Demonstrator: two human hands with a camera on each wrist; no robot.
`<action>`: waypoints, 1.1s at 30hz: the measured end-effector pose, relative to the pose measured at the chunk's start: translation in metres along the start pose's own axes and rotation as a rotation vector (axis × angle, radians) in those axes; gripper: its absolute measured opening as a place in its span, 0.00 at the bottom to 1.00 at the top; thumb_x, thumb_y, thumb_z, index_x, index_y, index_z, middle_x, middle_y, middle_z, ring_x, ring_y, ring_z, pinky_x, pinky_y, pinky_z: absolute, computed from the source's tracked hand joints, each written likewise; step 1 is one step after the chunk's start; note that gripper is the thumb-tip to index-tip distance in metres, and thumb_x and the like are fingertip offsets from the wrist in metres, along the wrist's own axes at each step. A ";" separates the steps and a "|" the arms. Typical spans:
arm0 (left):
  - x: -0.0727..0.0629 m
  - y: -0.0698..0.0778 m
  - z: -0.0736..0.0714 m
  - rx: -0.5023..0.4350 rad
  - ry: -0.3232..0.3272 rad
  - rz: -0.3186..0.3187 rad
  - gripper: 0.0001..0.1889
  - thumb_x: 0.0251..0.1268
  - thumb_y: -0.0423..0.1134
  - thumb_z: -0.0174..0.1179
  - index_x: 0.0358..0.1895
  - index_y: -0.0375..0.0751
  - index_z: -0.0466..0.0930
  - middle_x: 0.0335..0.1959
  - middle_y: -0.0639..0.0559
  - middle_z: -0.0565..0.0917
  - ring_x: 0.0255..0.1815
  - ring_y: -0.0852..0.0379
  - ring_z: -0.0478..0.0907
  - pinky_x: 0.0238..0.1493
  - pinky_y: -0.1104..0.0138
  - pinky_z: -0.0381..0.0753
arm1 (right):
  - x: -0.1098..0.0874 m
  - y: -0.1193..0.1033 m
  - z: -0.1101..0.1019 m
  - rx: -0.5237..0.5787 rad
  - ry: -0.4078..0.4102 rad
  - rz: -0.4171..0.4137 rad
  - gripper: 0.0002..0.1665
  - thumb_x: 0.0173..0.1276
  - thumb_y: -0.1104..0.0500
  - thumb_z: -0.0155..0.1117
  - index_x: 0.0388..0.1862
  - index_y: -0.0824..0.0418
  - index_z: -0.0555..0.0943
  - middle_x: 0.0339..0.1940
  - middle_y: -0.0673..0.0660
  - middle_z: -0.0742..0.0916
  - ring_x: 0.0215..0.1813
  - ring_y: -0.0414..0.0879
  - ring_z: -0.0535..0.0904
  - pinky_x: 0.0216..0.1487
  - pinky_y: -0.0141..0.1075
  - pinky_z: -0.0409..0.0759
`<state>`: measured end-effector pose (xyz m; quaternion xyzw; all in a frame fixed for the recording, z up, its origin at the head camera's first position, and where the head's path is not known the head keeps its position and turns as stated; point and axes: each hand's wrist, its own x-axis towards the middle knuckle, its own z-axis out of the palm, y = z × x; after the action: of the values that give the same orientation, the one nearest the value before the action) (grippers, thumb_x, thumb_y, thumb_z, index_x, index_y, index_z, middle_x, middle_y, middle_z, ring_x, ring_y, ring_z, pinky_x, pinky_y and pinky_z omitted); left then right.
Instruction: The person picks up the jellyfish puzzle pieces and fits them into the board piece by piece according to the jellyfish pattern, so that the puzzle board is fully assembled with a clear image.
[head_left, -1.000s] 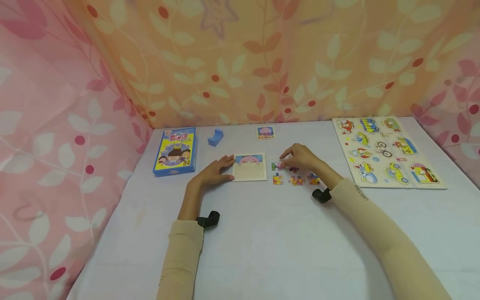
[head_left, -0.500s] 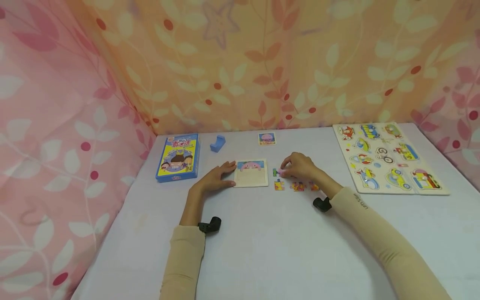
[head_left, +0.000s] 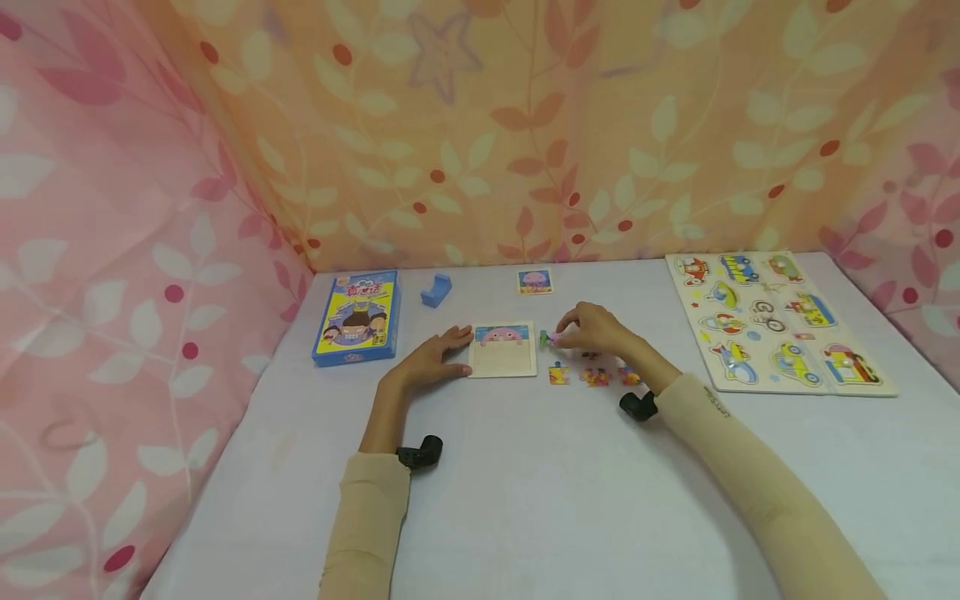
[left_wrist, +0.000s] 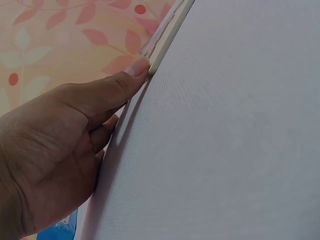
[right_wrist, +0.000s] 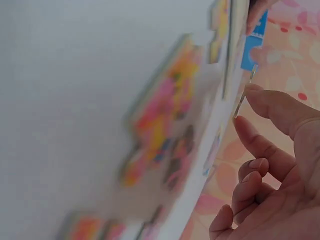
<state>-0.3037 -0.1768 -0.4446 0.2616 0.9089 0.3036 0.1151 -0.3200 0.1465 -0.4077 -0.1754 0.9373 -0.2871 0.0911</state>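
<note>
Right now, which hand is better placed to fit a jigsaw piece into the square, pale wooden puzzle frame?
Probably the right hand: it pinches a thin green-and-pink jigsaw piece beside the puzzle frame, while the left hand touches the frame's left edge.

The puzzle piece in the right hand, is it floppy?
Probably stiff: in the right wrist view, the puzzle piece looks straight. Likely light: it's small and thin beside the right hand pinching it. Being flat, it probably won't roll.
</note>
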 end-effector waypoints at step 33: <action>0.003 -0.003 -0.003 0.004 0.001 -0.019 0.39 0.56 0.50 0.63 0.70 0.46 0.57 0.73 0.52 0.54 0.75 0.53 0.44 0.74 0.53 0.39 | 0.045 -0.072 0.060 -0.114 -0.001 -0.190 0.16 0.53 0.50 0.70 0.38 0.57 0.85 0.38 0.55 0.82 0.44 0.49 0.75 0.47 0.48 0.67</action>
<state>-0.3083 -0.1787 -0.4446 0.2529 0.9121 0.3006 0.1171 -0.3255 0.0436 -0.4187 -0.2686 0.9312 -0.2404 0.0535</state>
